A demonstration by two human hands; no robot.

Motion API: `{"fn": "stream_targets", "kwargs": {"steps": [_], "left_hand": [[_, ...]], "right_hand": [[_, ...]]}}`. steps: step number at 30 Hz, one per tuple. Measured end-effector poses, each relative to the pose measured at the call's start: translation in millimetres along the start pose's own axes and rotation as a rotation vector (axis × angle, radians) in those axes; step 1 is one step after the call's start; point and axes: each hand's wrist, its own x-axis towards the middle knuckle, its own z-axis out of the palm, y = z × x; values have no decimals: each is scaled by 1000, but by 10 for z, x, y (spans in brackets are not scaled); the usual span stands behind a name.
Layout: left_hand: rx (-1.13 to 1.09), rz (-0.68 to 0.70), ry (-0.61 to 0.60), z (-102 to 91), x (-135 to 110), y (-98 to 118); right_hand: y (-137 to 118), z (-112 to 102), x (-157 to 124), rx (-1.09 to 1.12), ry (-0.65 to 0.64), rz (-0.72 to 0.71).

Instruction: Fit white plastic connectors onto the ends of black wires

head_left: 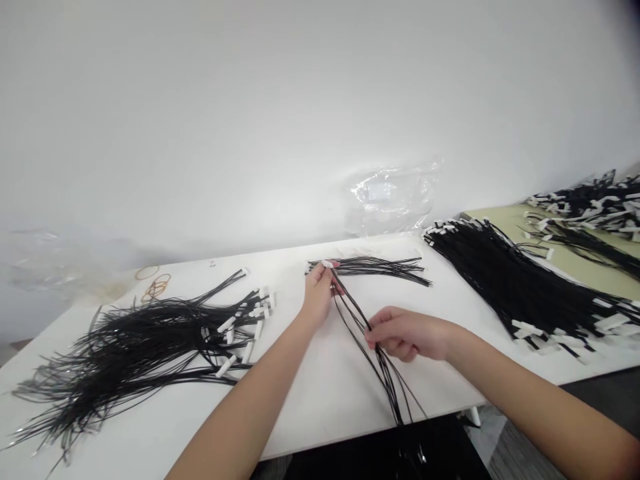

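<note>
My left hand (319, 293) is closed around the white connector ends of a small bunch of thin black wires (380, 367). The bunch runs down and to the right, off the front edge of the white table (320, 393). My right hand (403, 333) pinches the same wires partway along, between thumb and fingers. Just behind my left hand a flat row of black wires (385, 267) lies on the table.
A big loose pile of black wires with white connectors (140, 347) covers the left of the table. A larger, neater pile (515, 287) lies at the right, with more (590, 207) on a yellowish surface. Rubber bands (156, 285) and a clear plastic bag (390, 197) sit by the wall.
</note>
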Motion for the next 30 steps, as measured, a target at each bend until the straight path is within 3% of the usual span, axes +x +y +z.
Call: {"fn": "stream_targets", "kwargs": {"steps": [5, 10, 16, 20, 23, 27, 30], "left_hand": [[3, -14, -129, 107, -104, -35], [128, -27, -132, 80, -73, -15], [457, 188, -118, -8, -60, -8], [738, 388, -252, 9, -132, 10], [844, 443, -326, 18, -164, 8], [793, 449, -265, 15, -152, -21], [735, 414, -169, 13, -124, -43]], "right_hand": [[253, 11, -388, 145, 94, 104], [339, -68, -642, 153, 183, 86], [312, -155, -899, 118, 386, 112], [297, -153, -1078, 76, 336, 28], [316, -150, -1187, 49, 326, -83], [391, -199, -1166, -251, 364, 39], [399, -192, -1011, -656, 566, -24]]}}
